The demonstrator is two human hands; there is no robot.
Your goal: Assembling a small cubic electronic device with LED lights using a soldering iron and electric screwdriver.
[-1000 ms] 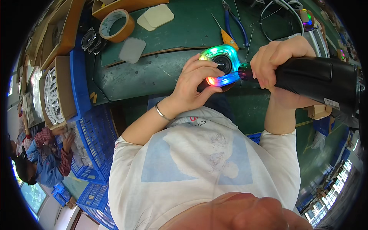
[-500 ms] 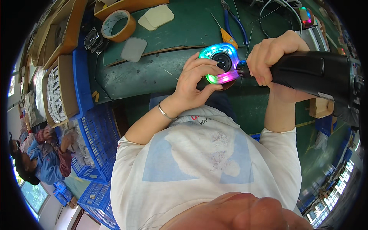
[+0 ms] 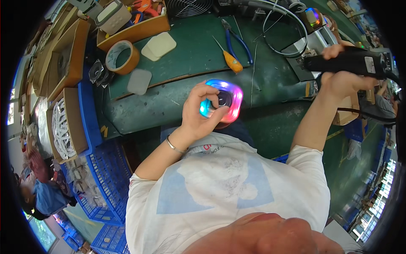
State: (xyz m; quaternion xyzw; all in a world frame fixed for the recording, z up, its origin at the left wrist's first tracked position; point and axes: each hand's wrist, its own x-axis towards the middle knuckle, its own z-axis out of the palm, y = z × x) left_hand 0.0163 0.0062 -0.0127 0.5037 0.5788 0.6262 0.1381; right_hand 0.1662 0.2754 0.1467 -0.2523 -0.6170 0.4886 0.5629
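Note:
My left hand grips a small speaker by its left side. The rounded housing glows pink, purple and blue around a dark round cone, which my fingers and thumb partly cover. It is held just above the front edge of the green bench. Out to the right, my right hand is wrapped around a black corded power tool that looks like an electric screwdriver. The tool lies nearly level, its narrow end toward the left, well apart from the speaker.
On the green bench lie an orange-handled screwdriver, blue-handled pliers, a tape roll, pale pads and a grey pad. A looped cable sits back right. Blue crates stand left; other people are beyond.
The power tool has moved away from the speaker, right and up, with my right hand. My left hand has brought the speaker left and closer to me. The speaker's light colours differ.

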